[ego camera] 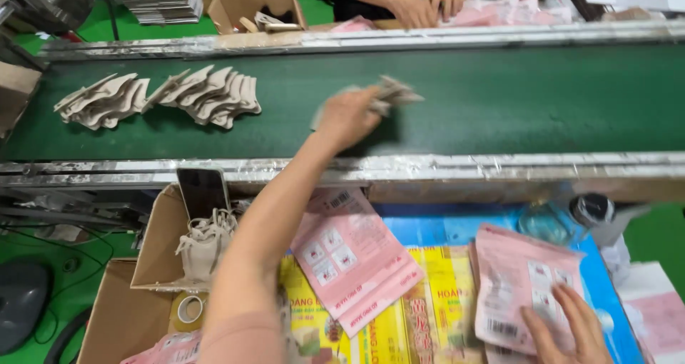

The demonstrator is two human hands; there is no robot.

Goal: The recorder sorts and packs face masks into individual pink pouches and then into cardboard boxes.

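My left hand point(347, 116) reaches out over the green conveyor belt point(499, 100) and is shut on a small bundle of beige folded pieces point(391, 93), blurred by motion, just above the belt. My right hand point(571, 328) lies flat at the near right with spread fingers on a stack of pink printed packets point(517, 285). Another pink packet point(349, 257) lies on yellow printed sheets point(428, 307) on the blue table top between my arms.
Two fanned piles of beige pieces point(103, 100) point(210, 93) lie on the belt at the left. A co-worker's hands point(428, 3) handle pink packets beyond the belt. Open cardboard boxes point(160, 243), a dark phone point(203, 190), a tape roll point(189, 308) and a clear bottle point(546, 223) are near me.
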